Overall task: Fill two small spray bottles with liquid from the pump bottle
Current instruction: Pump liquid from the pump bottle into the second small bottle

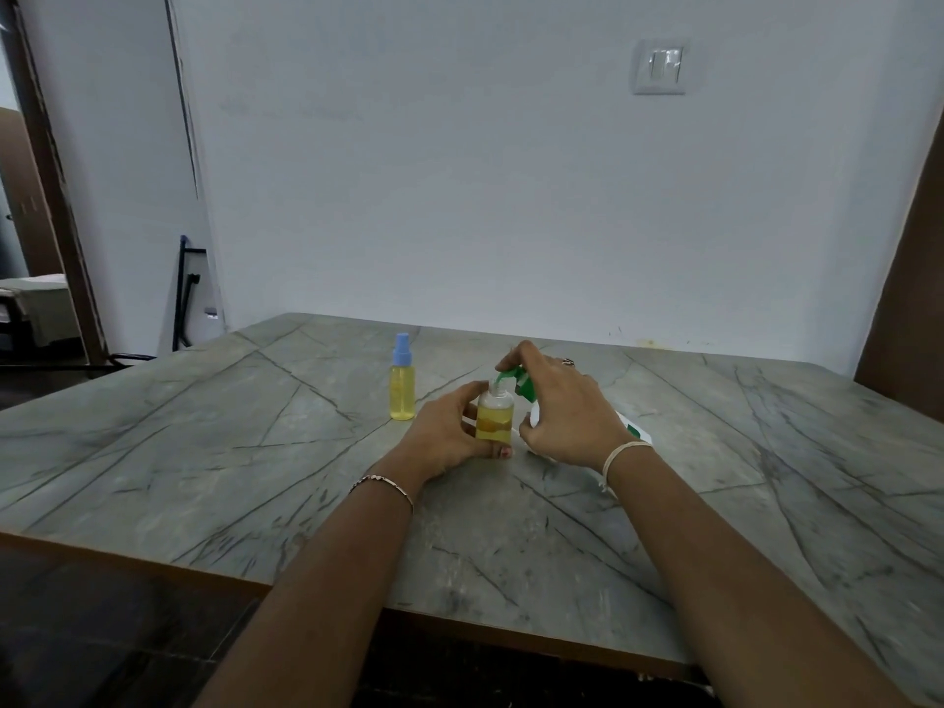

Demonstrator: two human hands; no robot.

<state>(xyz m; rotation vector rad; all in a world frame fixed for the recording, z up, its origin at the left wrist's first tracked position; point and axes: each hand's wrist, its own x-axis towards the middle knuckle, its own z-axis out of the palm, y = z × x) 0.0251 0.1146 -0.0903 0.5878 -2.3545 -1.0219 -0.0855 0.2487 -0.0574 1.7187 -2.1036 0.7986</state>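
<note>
bare forearms, jewellery at both wrists
a thin metallic chain bracelet (pixel 383 487) circles the left wrist; a pale thread band (pixel 626 454) with a loose knotted end wraps the right wrist, and a small ring (pixel 568 362) sits on a finger of the right hand (pixel 562 411).

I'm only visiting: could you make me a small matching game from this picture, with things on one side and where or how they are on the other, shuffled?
Things:
1. capped spray bottle
2. open spray bottle
3. pump bottle
4. wall switch

States:
a. gripped by the right hand, green nozzle at another bottle's mouth
b. stands alone, blue top on
c. high behind the table
d. no top, held by the left hand

Pairs: 1-b, 2-d, 3-a, 4-c
</note>
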